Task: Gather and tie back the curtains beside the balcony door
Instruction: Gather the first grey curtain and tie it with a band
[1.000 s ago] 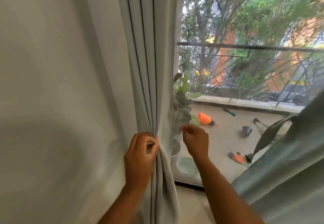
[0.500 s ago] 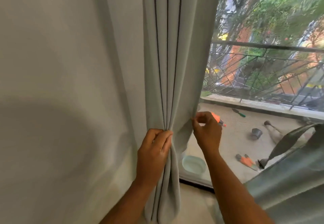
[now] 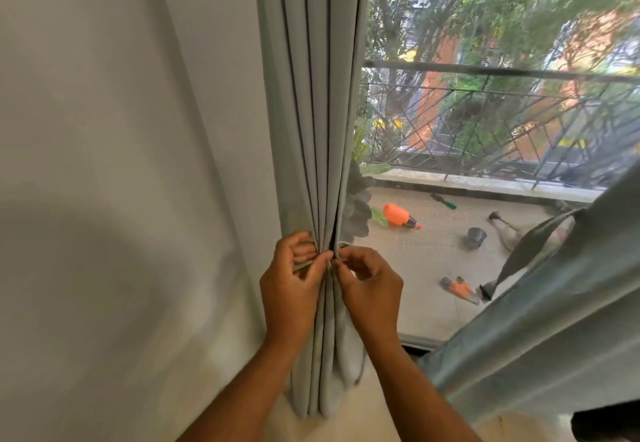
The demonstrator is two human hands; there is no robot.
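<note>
While the plain white wall point(image 3: 104, 164) eats up the whole left half of the frame, the pale grey-green curtain point(image 3: 311, 95) hangs just right of it in the upper middle, bunched into tight vertical pleats that narrow toward the hands and drop to the floor at bottom centre. A second curtain point(image 3: 554, 320) slants across the lower right corner. Between them you can see out to the balcony railing point(image 3: 485, 71) at upper right, with an orange spray bottle point(image 3: 398, 215) and a small dark pot point(image 3: 474, 236) lying well apart on the balcony floor. Left hand point(image 3: 294, 286) has its fingers curled round the gathered pleats at centre frame, with a thin pale tie-back cord point(image 3: 303, 265) crossing it (hard to tell how it loops). Right hand point(image 3: 370, 286) sits just beside it, fingertips pinching the cord's other end against the curtain's edge.
</note>
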